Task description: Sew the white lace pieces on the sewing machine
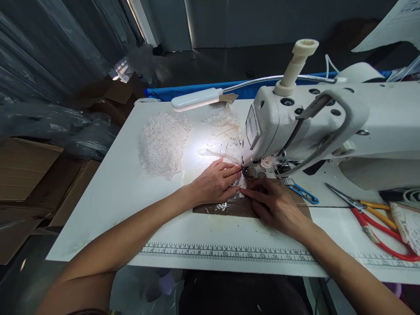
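Left hand (213,183) flat, fingers extended on white lace (243,180). Right hand (278,203) at lace's edge; pinch unclear. Lace lies under sewing machine head (269,118), inward from bench's (124,197) ruled front edge. Risk: fingers sliding inward, jabbed; uneven pressure, puckering.

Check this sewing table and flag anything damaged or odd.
The brown surface looks patchy: ragged, shiny pale marks break its colour beside the left hand, perhaps wear or tape. A crumpled pale scrap also sits oddly against the sewing machine.
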`<action>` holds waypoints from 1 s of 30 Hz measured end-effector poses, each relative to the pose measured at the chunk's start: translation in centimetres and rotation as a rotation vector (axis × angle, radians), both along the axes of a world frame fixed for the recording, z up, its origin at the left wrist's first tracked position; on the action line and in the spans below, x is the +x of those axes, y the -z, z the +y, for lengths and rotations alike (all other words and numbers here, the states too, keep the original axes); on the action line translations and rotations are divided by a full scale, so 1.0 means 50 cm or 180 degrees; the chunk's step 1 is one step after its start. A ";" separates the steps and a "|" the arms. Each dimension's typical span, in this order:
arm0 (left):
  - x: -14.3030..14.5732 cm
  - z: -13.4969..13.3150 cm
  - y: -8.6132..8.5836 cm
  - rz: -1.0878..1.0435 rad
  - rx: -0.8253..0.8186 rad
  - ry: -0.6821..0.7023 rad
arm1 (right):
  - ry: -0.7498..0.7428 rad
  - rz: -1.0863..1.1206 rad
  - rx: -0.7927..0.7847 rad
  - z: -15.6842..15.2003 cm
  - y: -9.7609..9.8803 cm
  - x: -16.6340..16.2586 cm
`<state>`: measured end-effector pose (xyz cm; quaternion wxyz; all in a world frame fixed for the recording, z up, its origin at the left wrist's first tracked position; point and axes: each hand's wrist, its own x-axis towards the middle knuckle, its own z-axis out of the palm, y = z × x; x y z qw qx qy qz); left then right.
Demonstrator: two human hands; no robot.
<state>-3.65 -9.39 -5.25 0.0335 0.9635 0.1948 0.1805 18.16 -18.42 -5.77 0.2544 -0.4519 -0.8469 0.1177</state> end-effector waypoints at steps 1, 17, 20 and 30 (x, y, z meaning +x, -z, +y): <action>0.000 0.001 0.001 -0.0013 -0.0002 0.0013 | 0.0008 0.0003 0.0009 0.000 0.000 0.000; -0.001 -0.008 -0.004 -0.0040 0.0110 -0.0021 | 0.0067 0.0060 -0.0037 0.000 0.006 0.002; 0.001 -0.010 -0.007 0.0060 0.0207 -0.0042 | 0.0071 0.0068 -0.0052 0.001 0.006 0.001; 0.001 -0.010 -0.010 0.0067 0.0325 -0.0008 | -0.0016 -0.0005 0.0012 0.005 0.003 0.004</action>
